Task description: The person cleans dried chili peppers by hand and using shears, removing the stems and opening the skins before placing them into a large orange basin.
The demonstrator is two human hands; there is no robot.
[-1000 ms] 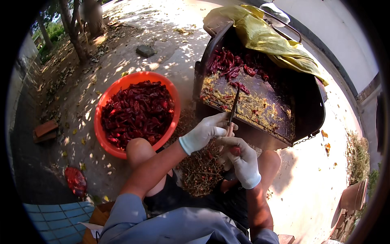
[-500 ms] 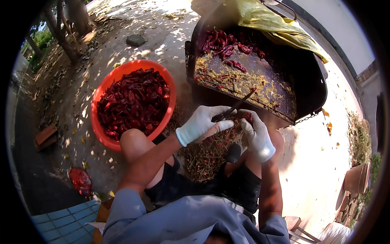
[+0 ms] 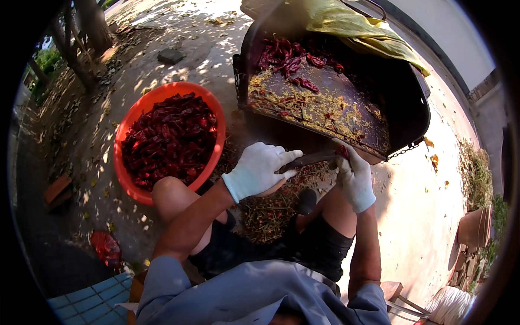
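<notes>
My left hand [image 3: 260, 169], in a white knit glove, is closed round the handle of a dark-bladed knife [image 3: 314, 157]. The blade points right, its tip end up against a dried red chili pepper [image 3: 342, 152]. That pepper is pinched in the fingers of my right hand [image 3: 355, 180], gloved the same way, and is partly covered by them. Both hands are above the ground between my knees, before the near edge of a dark metal cart bed [image 3: 352, 111]. To the left stands an orange-red tub [image 3: 120, 162] heaped with dried red chilies [image 3: 172, 141].
Several chilies [image 3: 281, 57] and yellow seeds lie in the cart bed, with a yellow sack [image 3: 357, 27] over its far rim. Cut stems [image 3: 265, 216] litter the ground between my feet. A stone [image 3: 170, 56], bricks [image 3: 58, 190] and a red bag [image 3: 106, 248] lie farther left.
The knife has swung from slanting up and away to nearly level, and its blade now meets the chili. My right hand has shifted slightly right. The whole view has shifted a little.
</notes>
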